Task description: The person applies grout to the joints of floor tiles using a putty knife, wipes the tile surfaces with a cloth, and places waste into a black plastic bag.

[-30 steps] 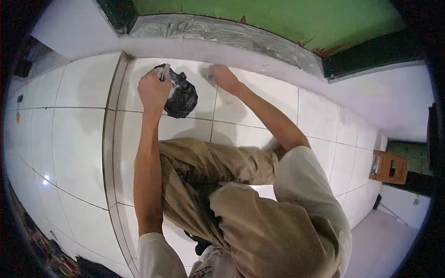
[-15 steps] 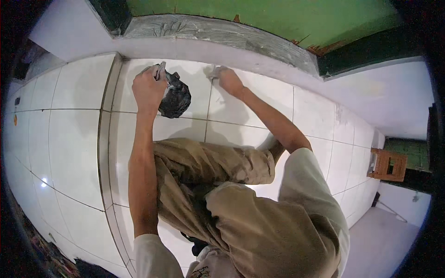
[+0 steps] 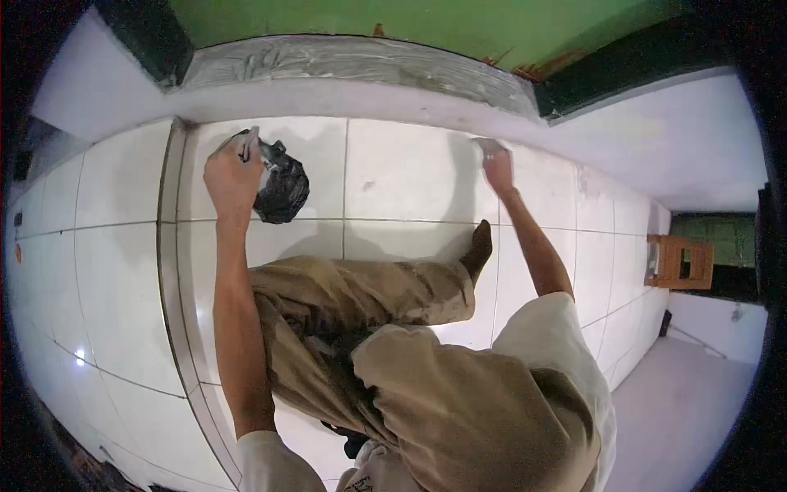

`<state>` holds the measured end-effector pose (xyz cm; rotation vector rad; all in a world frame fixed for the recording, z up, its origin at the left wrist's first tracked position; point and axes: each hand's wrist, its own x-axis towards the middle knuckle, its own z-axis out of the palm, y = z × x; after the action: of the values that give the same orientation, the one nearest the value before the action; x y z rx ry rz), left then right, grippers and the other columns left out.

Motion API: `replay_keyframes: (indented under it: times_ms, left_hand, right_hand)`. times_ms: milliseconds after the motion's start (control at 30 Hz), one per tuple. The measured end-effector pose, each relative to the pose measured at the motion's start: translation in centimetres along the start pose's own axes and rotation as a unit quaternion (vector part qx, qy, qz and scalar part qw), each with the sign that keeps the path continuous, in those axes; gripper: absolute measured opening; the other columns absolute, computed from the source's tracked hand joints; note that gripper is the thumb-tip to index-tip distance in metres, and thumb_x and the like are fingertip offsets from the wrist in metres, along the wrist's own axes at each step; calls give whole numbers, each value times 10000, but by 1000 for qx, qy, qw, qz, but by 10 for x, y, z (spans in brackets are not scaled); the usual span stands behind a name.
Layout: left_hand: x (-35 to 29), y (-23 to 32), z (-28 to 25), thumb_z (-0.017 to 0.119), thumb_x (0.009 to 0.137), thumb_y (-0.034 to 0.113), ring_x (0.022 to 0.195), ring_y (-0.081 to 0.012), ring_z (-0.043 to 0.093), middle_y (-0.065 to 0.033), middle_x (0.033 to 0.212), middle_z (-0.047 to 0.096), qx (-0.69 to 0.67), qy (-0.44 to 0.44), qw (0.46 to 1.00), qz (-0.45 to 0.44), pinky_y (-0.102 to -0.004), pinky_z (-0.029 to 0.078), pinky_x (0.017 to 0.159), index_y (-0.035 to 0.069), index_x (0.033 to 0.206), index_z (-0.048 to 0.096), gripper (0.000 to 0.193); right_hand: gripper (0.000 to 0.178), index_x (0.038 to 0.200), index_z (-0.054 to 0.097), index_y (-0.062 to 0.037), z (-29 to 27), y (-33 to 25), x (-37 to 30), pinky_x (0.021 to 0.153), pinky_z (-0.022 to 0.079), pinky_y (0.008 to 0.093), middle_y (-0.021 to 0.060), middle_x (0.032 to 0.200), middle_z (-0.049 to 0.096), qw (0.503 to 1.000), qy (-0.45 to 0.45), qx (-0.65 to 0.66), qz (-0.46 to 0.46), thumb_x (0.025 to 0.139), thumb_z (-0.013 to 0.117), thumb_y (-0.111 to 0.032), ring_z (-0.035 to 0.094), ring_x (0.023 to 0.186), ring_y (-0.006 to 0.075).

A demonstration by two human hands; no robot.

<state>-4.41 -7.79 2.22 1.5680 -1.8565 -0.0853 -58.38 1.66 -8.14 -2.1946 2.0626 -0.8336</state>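
Note:
My left hand (image 3: 231,179) is closed around the gathered edge of a black plastic bag (image 3: 284,187). A stiff-looking grey strip (image 3: 252,141) sticks up between its fingers. Pale grey stuff shows at the bag's mouth; the rest of its contents is hidden. Farther right, my right hand (image 3: 499,170) is closed on a small flat grey piece (image 3: 485,146), blurred, its kind unclear. That hand is low over the white floor tiles (image 3: 410,176), near the foot of the wall. My bare foot (image 3: 479,246) rests on the tiles below it.
A grey-smeared band (image 3: 352,70) runs along the low wall ledge under a green panel (image 3: 328,20) with chipped edges. At the left, a step edge (image 3: 170,246) drops to more tiles. A brown wooden stool (image 3: 680,262) stands at the far right.
My right hand has swept right along the foot of the wall with the grey piece. My left hand still holds the bag; the whole view has shifted slightly.

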Motion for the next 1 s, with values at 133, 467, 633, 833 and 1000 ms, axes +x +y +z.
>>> replay_keyframes:
  times_ms: [133,467,633,833,1000]
  left_hand:
    - [3,-2,3,661,896,272,762,-380,677,-218,836,699,-18,-44,998,-31,-448,542,723,9,942,736,278]
    - [9,15,-16,666,888,249,834,-375,678,-194,897,704,56,-39,997,-34,-445,528,741,0,987,718,272]
    - [19,30,-31,673,873,226,882,-358,684,-195,968,705,21,1,1000,18,-428,532,753,21,1039,724,269]
    - [31,29,-29,682,865,216,773,-309,684,-176,914,708,-39,-13,999,-14,-406,517,703,38,1043,728,256]
    - [30,50,-37,676,880,224,664,-286,672,-143,783,694,2,22,999,39,-379,507,642,44,1004,731,225]
  right_hand:
    - [364,1104,674,-19,-63,120,-49,909,501,436,194,1070,681,965,82,-228,100,780,508,-16,638,994,345]
    - [191,967,690,-62,-85,179,-106,780,535,460,158,905,690,897,72,-295,323,818,627,-162,649,886,369]
    - [309,927,719,-79,-108,207,-124,736,532,489,216,859,692,900,85,-281,321,901,631,-373,662,825,427]
    - [238,957,695,-86,-125,219,-116,729,518,498,194,869,669,903,30,-315,290,905,641,-312,644,862,379]
    - [250,905,697,-50,-161,270,-117,844,468,528,201,983,667,928,-54,-304,210,911,576,-269,603,935,417]
